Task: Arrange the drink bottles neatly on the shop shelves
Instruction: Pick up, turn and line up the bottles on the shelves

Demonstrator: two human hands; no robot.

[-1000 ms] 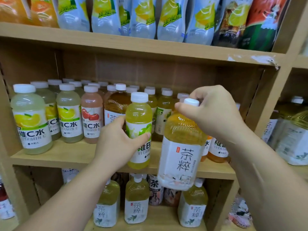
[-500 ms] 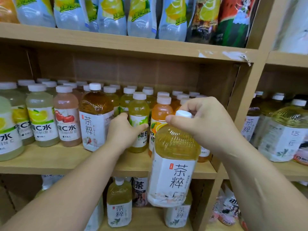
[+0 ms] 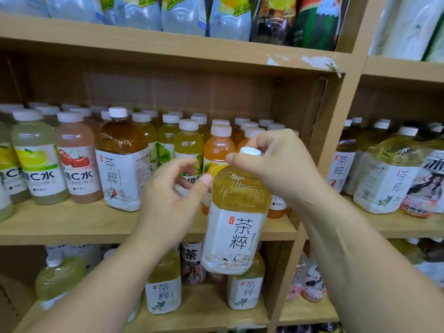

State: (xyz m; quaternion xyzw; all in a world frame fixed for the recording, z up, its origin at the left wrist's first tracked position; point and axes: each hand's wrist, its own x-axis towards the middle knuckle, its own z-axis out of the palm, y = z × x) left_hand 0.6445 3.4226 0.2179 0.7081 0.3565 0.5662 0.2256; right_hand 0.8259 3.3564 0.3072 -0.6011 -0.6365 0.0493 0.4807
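Observation:
My right hand [image 3: 276, 164] pinches the white cap of a large tea bottle [image 3: 236, 219] with a white label, and the bottle hangs in front of the middle shelf [image 3: 72, 227]. My left hand [image 3: 168, 195] floats just left of that bottle, fingers loosely curled and holding nothing, its thumb near the bottle's shoulder. Behind my hands stand a yellow-green vitamin bottle [image 3: 187, 145] and an orange one [image 3: 219, 147]. Another large tea bottle [image 3: 122, 162] stands on the shelf to the left.
Rows of small vitamin-drink bottles [image 3: 36, 164] fill the middle shelf. More tea bottles [image 3: 163, 287] stand on the lower shelf. A wooden upright [image 3: 324, 152] divides off the right bay, which holds large bottles [image 3: 386, 174]. Pale bottles [image 3: 182, 15] line the top shelf.
My left hand has let go of the yellow-green vitamin bottle, now standing on the shelf, and drawn back toward the hanging tea bottle. The view has shifted right.

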